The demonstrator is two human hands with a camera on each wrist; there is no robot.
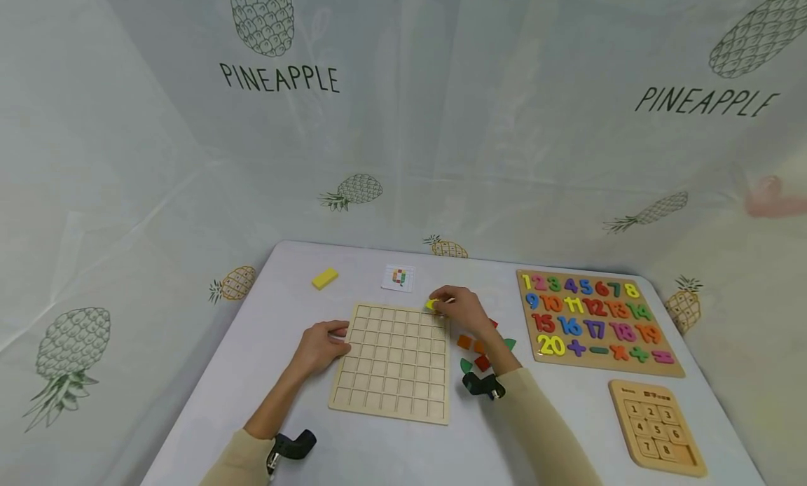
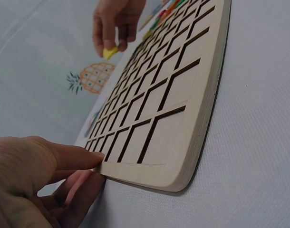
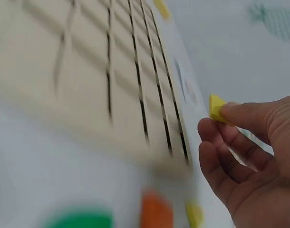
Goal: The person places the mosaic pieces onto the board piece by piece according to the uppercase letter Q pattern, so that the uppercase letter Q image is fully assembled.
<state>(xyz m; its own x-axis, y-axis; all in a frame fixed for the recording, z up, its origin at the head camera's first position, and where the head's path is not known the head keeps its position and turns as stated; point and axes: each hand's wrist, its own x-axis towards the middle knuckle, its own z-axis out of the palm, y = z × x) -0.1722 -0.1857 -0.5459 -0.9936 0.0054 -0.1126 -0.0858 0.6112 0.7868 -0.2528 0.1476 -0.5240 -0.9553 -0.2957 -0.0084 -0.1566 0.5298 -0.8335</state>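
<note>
A square wooden grid board [image 1: 391,367] lies flat on the white table, its cells bare. My left hand [image 1: 318,347] holds the board's left edge; in the left wrist view the thumb [image 2: 78,157] rests on the rim and the other fingers are partly hidden below it. Over the board's far right corner, my right hand [image 1: 463,309] pinches a small yellow block [image 3: 216,109] between thumb and fingertips. The right wrist view shows this block with a pointed, triangle-like corner, raised clear of the grid.
Beside the board's right edge lie loose orange [image 1: 464,342], red [image 1: 482,363] and green pieces [image 1: 466,365]. Behind it are a small pattern card [image 1: 398,278] and a yellow rectangular block [image 1: 325,279]. A number board [image 1: 656,318] and a wooden number-tile puzzle [image 1: 668,465] occupy the right side.
</note>
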